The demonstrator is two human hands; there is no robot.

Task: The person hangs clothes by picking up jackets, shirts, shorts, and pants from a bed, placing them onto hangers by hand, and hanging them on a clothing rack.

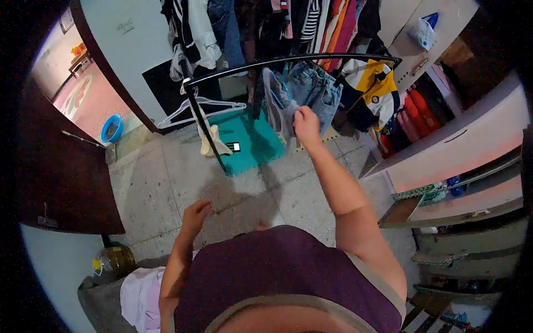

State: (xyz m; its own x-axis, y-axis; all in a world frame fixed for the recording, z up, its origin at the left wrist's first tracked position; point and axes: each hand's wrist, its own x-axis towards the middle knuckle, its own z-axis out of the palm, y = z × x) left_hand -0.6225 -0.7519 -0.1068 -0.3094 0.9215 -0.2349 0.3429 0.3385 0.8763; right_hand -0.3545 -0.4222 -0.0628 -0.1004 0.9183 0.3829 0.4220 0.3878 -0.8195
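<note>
At upper centre, denim shorts (pixel 326 101) hang just above the curled right hand (pixel 307 127), its grip unclear; left of centre, the left hand (pixel 195 216) is loosely curled, empty

No txt legible. Scribble (pixel 126 25) on wall (pixel 133 50) too blurry to read. Ditto sm. badge (pixel 376 100) on yellow/wht top (pixel 368 87).

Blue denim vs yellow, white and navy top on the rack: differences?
Colour: the denim is faded blue; the top has yellow, white and navy blocks. Place: the denim hangs beside the right hand; the top hangs farther right, by the bar's end. Both hang at the black bar.
</note>
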